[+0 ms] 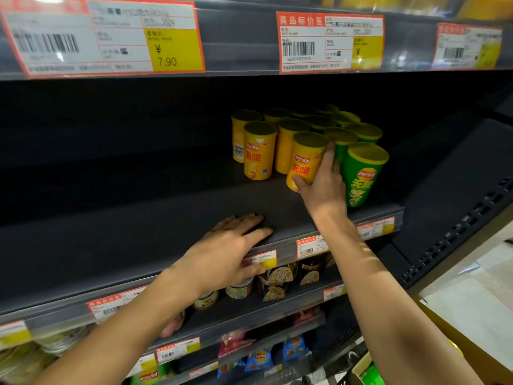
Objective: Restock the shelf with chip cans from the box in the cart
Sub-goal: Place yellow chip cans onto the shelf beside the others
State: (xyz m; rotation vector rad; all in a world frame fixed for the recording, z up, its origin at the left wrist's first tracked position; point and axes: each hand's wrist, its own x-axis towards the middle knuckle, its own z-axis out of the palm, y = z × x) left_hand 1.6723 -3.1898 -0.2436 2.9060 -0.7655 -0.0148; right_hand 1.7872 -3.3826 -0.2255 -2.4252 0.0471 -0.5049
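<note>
Head: right hand grips yellow can.

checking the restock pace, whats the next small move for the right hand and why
Probably let go and draw back toward the cart. The right hand grips the front yellow can, which already stands upright on the shelf beside the green can.

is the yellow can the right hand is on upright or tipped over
Upright. The front yellow can stands on the shelf with its lid facing up, and the right hand holds its side.
</note>
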